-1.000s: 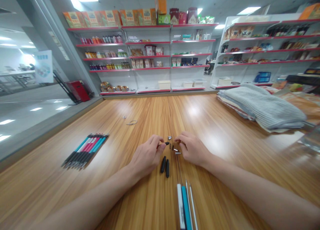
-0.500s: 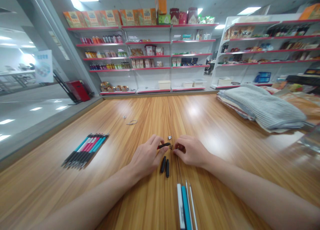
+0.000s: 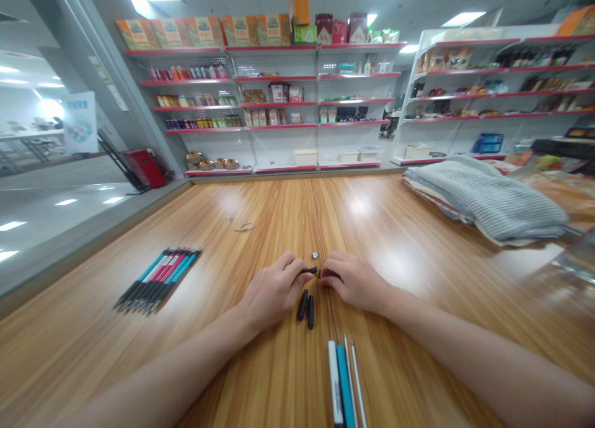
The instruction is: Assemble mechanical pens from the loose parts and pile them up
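My left hand [image 3: 272, 285] is closed around a pen [image 3: 310, 270], whose black end pokes out toward the right. Facing it, my right hand [image 3: 353, 280] pinches at the table; a tiny dark piece [image 3: 318, 273] shows at its fingertips, and I cannot tell whether it is held. Small silver pen tips [image 3: 315, 255] lie just beyond the hands. Two black pen grips, one left [image 3: 302, 305] and one right [image 3: 310, 312], rest below the left fingers. Closer to me lie a white pen barrel [image 3: 334, 378], a blue pen barrel [image 3: 344, 381] and two thin white refills [image 3: 356, 378].
A row of several pens [image 3: 160, 279] lies on the left of the wooden table [image 3: 260, 378]. A looped wire [image 3: 245, 227] and a small silver bit [image 3: 230, 217] sit farther back. Folded striped cloth [image 3: 488, 195] is stacked at the right, near a clear container [image 3: 579, 257].
My right fingers have closed in over the small dark pieces and moved slightly left. The pen in my left hand has turned a little, its red part now hidden.
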Demonstrator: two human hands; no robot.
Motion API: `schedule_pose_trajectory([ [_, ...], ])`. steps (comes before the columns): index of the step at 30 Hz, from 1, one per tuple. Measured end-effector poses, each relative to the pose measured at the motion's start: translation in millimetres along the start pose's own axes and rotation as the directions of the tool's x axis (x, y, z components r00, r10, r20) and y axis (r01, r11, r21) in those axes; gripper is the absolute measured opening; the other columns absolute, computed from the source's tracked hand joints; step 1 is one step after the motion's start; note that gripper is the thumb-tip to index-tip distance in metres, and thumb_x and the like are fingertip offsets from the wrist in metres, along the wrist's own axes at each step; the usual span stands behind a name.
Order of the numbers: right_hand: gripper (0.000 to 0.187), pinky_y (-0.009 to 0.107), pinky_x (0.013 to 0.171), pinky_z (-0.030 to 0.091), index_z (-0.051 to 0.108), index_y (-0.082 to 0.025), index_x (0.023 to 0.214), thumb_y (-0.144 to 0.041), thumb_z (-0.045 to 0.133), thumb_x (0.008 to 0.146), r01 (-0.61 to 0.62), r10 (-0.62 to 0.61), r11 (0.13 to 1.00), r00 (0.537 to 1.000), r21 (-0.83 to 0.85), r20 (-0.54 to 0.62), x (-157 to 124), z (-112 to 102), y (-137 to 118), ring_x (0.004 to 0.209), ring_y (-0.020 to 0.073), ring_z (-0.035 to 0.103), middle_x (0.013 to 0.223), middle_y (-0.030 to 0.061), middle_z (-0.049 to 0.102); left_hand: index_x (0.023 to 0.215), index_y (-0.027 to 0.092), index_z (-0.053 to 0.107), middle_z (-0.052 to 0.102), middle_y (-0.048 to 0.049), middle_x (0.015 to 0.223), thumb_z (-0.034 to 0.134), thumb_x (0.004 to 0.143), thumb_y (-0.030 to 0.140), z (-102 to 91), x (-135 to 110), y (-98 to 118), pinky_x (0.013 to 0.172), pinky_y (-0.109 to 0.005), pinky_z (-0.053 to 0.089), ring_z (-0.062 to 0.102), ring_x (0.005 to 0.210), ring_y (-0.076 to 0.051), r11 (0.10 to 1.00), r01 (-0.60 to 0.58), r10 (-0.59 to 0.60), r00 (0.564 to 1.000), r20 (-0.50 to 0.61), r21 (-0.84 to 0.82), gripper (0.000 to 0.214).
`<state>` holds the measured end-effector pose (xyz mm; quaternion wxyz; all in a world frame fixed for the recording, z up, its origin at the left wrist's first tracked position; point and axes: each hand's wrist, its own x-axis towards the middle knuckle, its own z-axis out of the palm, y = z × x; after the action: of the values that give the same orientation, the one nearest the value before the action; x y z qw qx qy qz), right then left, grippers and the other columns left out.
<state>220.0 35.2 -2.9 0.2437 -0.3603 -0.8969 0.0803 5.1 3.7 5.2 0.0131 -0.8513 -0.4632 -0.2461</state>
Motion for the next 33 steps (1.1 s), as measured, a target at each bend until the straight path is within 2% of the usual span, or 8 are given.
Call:
schedule_pose_trajectory([
  [3,0.008,0.028,0.075,0.044,0.062,-0.018,0.085,-0.024,0.058,0.088,0.017,-0.017,1.0,1.0,-0.005,0.009,0.3,-0.1,1.0,0.084,0.0159,0.056,0.084,0.0033,0.06,0.099,0.02,0.056,0.054,-0.004,0.093,0.037,0.097,0.034,-0.4,-1.3,-1.2,0.062,-0.024,0.044,0.055,0.073,-0.013,0.997,-0.02,0.02,1.0,-0.005,0.073,0.024],
  [7,0.004,0.027,0.072,0.044,0.059,-0.018,0.084,-0.019,0.059,0.087,0.044,-0.043,0.998,0.999,-0.05,0.017,1.3,1.1,2.6,0.081,0.0159,0.056,0.084,0.0035,0.059,0.105,0.024,0.058,0.056,-0.0046,0.099,0.037,0.096,0.026,-4.1,-2.6,-1.4,0.057,-0.025,0.039,0.053,0.068,-0.012,0.956,-0.138,0.136,0.99,0.027,0.259,0.023],
  [11,0.006,0.027,0.067,0.042,0.057,-0.017,0.082,-0.02,0.058,0.087,0.082,-0.078,0.989,0.996,-0.127,0.034,2.0,1.4,1.9,0.076,0.016,0.054,0.082,0.004,0.058,0.112,0.024,0.058,0.058,-0.0051,0.096,0.036,0.095,0.017,-11.0,-1.0,2.1,0.066,-0.03,0.039,0.053,0.077,-0.016,0.9,-0.274,0.277,0.96,0.042,0.34,0.028],
  [14,0.007,0.027,0.067,0.041,0.057,-0.016,0.083,-0.017,0.054,0.089,0.126,-0.12,0.98,0.992,-0.151,0.048,1.9,0.6,0.5,0.076,0.0163,0.054,0.083,0.005,0.058,0.111,0.022,0.059,0.059,-0.0062,0.094,0.038,0.095,0.017,-15.6,1.4,5.6,0.075,-0.036,0.039,0.053,0.085,-0.019,0.887,-0.319,0.326,0.945,0.037,0.333,0.027],
  [19,0.013,0.03,0.071,0.041,0.06,-0.015,0.086,-0.013,0.048,0.09,0.2,-0.192,0.961,0.98,-0.189,0.059,2.5,-1.5,-1.6,0.079,0.0175,0.053,0.083,0.0067,0.059,0.105,0.02,0.062,0.059,-0.0079,0.094,0.039,0.094,0.015,-17.2,3.6,7.8,0.084,-0.04,0.039,0.052,0.088,-0.02,0.905,-0.314,0.336,0.941,-0.031,0.286,0.026],
  [23,0.013,0.031,0.072,0.041,0.058,-0.014,0.086,-0.012,0.047,0.091,0.213,-0.203,0.95,0.977,-0.227,0.067,3.3,-2.7,-4.0,0.079,0.0187,0.052,0.085,0.0079,0.058,0.104,0.019,0.06,0.059,-0.0078,0.096,0.038,0.094,0.013,-15.1,3.5,6.2,0.09,-0.041,0.038,0.051,0.091,-0.02,0.916,-0.312,0.335,0.941,-0.051,0.252,0.025],
  [29,0.013,0.033,0.075,0.042,0.056,-0.014,0.089,-0.006,0.046,0.086,0.225,-0.2,0.93,0.973,-0.29,0.114,2.6,-0.7,-5.6,0.082,0.0204,0.05,0.089,0.0093,0.057,0.106,0.018,0.057,0.058,-0.0079,0.096,0.037,0.093,0.011,-6.8,2.1,1.2,0.084,-0.039,0.039,0.05,0.093,-0.022,0.953,-0.231,0.246,0.968,-0.053,0.195,0.024],
  [33,0.017,0.033,0.076,0.043,0.054,-0.014,0.09,-0.002,0.047,0.081,0.23,-0.206,0.935,0.972,-0.269,0.113,1.8,-0.5,-6.7,0.083,0.0206,0.049,0.091,0.0094,0.055,0.106,0.017,0.056,0.058,-0.0078,0.095,0.037,0.092,0.01,-3.2,2.0,-0.6,0.081,-0.037,0.039,0.05,0.091,-0.022,0.973,-0.179,0.189,0.98,-0.058,0.143,0.024],
])
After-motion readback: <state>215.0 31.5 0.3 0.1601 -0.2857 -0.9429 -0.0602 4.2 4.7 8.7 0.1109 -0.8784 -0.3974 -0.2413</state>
